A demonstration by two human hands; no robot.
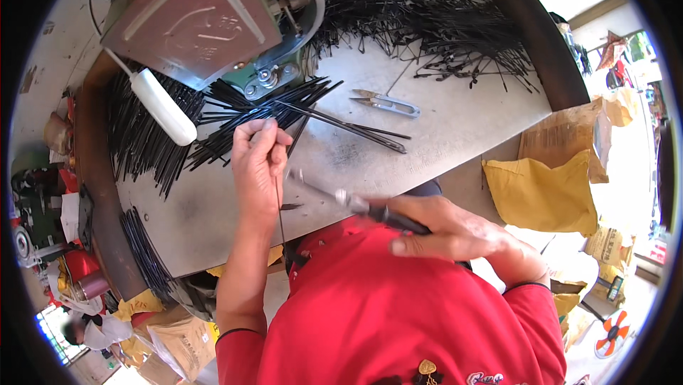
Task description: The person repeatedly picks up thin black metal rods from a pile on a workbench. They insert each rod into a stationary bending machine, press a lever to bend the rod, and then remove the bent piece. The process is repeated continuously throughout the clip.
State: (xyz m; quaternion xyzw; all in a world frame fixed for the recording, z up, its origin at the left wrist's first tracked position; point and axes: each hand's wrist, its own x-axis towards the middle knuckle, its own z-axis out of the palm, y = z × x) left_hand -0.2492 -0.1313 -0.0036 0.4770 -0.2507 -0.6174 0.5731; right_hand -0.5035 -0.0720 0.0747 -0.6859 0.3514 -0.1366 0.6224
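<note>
My left hand [257, 161] is raised over the table's near part, thumb and fingers pinched on a thin dark strip [280, 207] that hangs down toward my shirt. My right hand [448, 230] is wrapped round the black handle of a slim metal tool [356, 203]. Motion smears this tool, so its exact kind cannot be made out. Its metal end points left, close to my left wrist. Just beyond my left hand, black strips [235, 118] lie in a loose crossing pile under the machine. A pair of thread snips [388, 102] rests to the right of them.
A maroon and green machine [203, 22] stands at the back left, with a white lamp [163, 109] beside it. Tangled black strips [434, 11] cover the far side of the metal table [469, 125]. More strips [142, 129] line the left. Yellow sacking [544, 193] sits right.
</note>
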